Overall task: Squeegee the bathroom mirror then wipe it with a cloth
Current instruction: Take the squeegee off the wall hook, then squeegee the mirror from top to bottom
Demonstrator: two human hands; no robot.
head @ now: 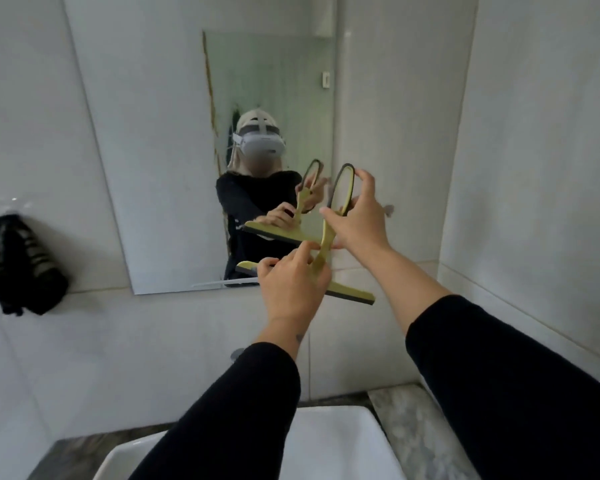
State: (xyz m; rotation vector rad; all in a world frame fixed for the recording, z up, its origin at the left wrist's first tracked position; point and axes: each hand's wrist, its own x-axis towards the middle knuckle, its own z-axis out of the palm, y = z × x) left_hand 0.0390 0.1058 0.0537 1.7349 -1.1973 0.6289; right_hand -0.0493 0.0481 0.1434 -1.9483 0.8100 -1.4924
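I see the white tiled wall [534, 133] filling most of the view, with the mirror [146, 150] fixed to it, tilted in my wide-angle picture. Its glass reflects a person in a black top wearing a white headset, along with both hands and the tool. Below, at the bottom edge, the white sink [333, 434] sits on a grey marbled counter [402, 420]. On the wall to the left of the mirror hangs a black cloth [18, 265], bunched up and well apart from the hands.

Both arms reach forward in black sleeves [499, 368]. Between them, just in front of the mirror's lower right corner, is the yellow-green squeegee [352, 292], handle up and blade down. The blade runs slanted, its dark rubber edge showing at the right end. Whether the rubber touches the glass I cannot tell.

My right hand [361, 220] is closed around the looped handle, thumb on the near side and fingers curled over the dark-rimmed loop. My left hand [291, 289] is closed on the lower neck where the handle meets the blade, fingers pinched on it.
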